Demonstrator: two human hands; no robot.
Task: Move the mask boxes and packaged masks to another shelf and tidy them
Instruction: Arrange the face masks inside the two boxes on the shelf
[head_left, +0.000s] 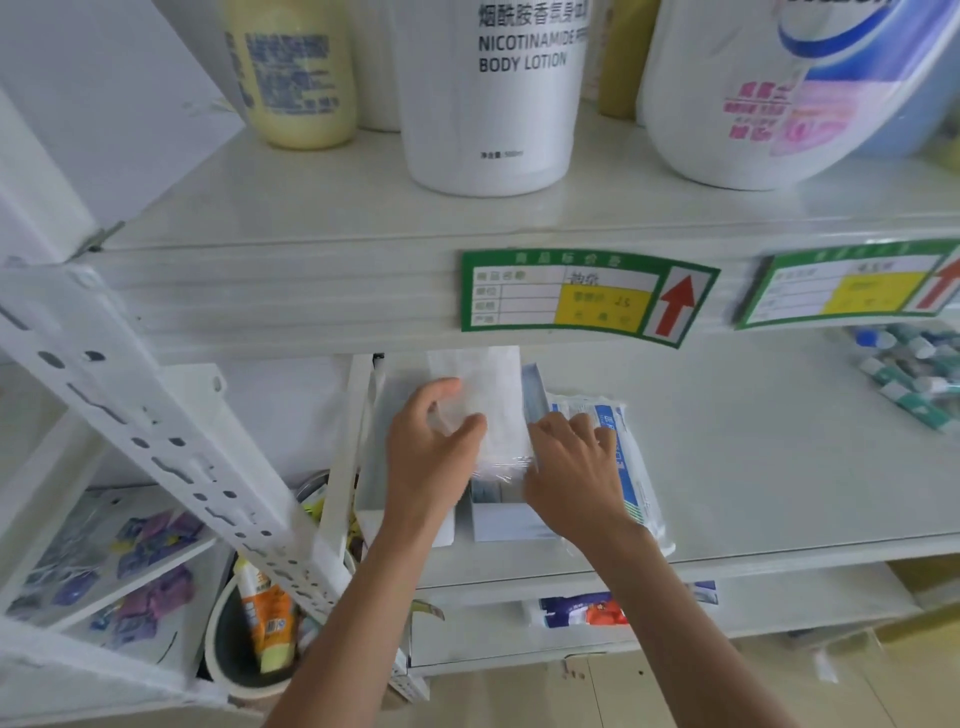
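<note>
left hand (431, 452): gripping clear-wrapped white mask pack (488, 405) | right hand (571, 467): fingers curled, touching pack edge | pack: upright over open mask box (498, 519), near shelf (779, 467) front edge

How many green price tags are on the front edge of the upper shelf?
2. One green price tag sits near the middle of the shelf edge, above the hands. The second tag is at the right and runs out of frame, so others may lie beyond view.

On the middle shelf (753, 467), two boxes (498, 519) stand side by side at 9 o'clock of a flat packet (631, 467). A wrapped pack (488, 405) lies on the boxes. Tubes (914, 374) lie well apart at 2 o'clock. Bottles (493, 93) stand on the shelf above.
</note>
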